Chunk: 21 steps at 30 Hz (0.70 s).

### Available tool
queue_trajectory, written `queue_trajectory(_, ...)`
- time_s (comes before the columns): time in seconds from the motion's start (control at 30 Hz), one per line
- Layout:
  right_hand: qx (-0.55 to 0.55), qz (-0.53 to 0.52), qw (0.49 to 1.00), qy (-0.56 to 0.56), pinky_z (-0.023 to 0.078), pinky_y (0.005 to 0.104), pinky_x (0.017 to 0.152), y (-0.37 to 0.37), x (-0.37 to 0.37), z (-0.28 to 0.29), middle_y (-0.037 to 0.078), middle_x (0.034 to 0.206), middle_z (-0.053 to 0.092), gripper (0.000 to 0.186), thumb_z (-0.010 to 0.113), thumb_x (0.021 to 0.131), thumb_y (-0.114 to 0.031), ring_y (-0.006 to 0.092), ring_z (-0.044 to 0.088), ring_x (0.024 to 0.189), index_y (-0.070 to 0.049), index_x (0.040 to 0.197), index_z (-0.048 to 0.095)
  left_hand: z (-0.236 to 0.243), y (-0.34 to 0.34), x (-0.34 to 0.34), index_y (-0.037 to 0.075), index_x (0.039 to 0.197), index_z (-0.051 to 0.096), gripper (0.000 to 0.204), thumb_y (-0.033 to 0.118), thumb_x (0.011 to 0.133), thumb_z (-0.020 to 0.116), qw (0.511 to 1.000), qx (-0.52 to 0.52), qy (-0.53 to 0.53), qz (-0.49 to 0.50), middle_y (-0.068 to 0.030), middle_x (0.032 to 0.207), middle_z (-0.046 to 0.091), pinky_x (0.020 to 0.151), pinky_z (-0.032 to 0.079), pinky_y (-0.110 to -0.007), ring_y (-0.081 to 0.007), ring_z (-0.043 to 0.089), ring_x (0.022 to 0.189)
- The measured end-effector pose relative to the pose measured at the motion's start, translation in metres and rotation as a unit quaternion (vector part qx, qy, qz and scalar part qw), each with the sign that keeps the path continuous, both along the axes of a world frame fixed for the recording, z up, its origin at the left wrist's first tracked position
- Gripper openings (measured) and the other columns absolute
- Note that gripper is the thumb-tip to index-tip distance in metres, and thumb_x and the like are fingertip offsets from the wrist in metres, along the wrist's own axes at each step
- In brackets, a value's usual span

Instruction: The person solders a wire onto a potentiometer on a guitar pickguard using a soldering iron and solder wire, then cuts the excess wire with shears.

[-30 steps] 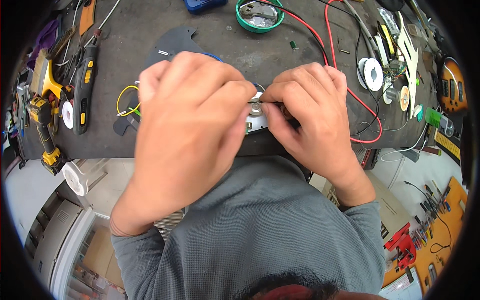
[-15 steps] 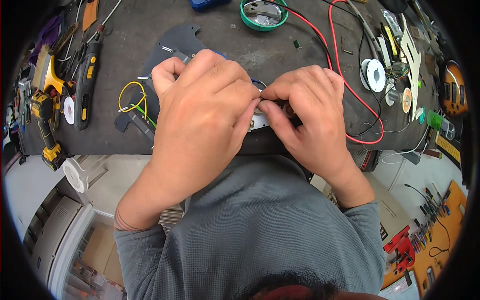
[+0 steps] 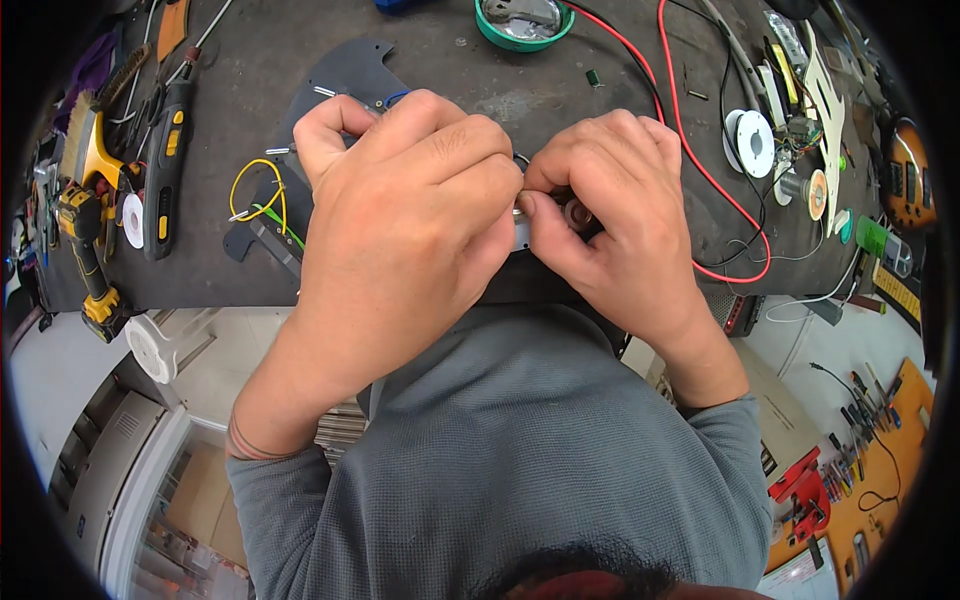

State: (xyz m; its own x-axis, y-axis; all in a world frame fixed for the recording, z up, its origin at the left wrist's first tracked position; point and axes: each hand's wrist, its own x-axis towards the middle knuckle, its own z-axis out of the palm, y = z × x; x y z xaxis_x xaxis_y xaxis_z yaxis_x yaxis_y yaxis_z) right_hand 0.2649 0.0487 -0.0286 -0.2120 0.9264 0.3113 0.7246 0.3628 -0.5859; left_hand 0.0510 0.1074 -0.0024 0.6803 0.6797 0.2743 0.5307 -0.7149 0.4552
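Observation:
My left hand (image 3: 405,215) and my right hand (image 3: 625,215) meet over the bench near its front edge. Both are closed, thumbs and fingertips pinched close together on something small that they hide. Just below the pinch a sliver of a pale metal plate (image 3: 521,236) shows, and a round part (image 3: 577,214) sits partly hidden under the right hand. Left of and behind my left hand lies a dark flat plate (image 3: 345,72) with a curved outline, like a guitar pickguard. A yellow wire (image 3: 283,203) loops at its left end, beside a dark bar-shaped part (image 3: 272,243).
Farther back stand a green-rimmed dish (image 3: 530,42) and a small green component (image 3: 593,78). A red cable (image 3: 715,188) curves along the right, near a white spool (image 3: 753,140). On the left lie a black-and-yellow tool (image 3: 167,170), a brush (image 3: 88,135) and a cordless drill (image 3: 88,240).
My left hand has come slightly over the pale plate, hiding more of it. The dark plate sits slightly farther left in view. Both hands keep their pinch.

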Motion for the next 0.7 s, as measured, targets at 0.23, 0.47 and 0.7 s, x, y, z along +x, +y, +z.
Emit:
queue_trajectory(0.23,0.031,-0.022,0.999,-0.012,0.041,0.0438,0.097,-0.0008,-0.0073,-0.0031,-0.001,0.092,0.068,0.022,0.084,0.083,-0.008,0.0219,0.066,0.092,-0.013,0.094,0.066,-0.0039,-0.0012,0.0015,0.013,0.091,0.071,0.021,0.002,0.080,0.084,1.000,-0.004,-0.012,-0.004,0.0060,0.099,0.075,0.094,0.034,-0.046,-0.0171,0.071,0.098)
queue_trajectory(0.47,0.063,-0.022,0.998,-0.020,0.040,0.0438,0.096,-0.0002,-0.0076,-0.0078,-0.001,0.090,0.068,0.022,0.083,0.083,-0.008,0.0212,0.066,0.090,-0.014,0.094,0.065,-0.0062,-0.0013,0.0013,0.012,0.091,0.069,0.021,0.000,0.080,0.083,1.000,-0.009,-0.020,-0.006,0.0055,0.098,0.074,0.090,0.033,-0.045,-0.0166,0.070,0.094)
queue_trajectory(0.7,0.058,-0.018,0.998,-0.023,0.041,0.0438,0.095,0.0001,-0.0074,-0.0053,-0.001,0.090,0.068,0.021,0.083,0.084,-0.007,0.0221,0.067,0.089,-0.012,0.094,0.065,-0.0058,-0.0011,0.0010,0.011,0.091,0.070,0.020,0.001,0.081,0.084,1.000,-0.011,-0.017,-0.007,0.0045,0.099,0.074,0.089,0.033,-0.044,-0.0172,0.070,0.094)
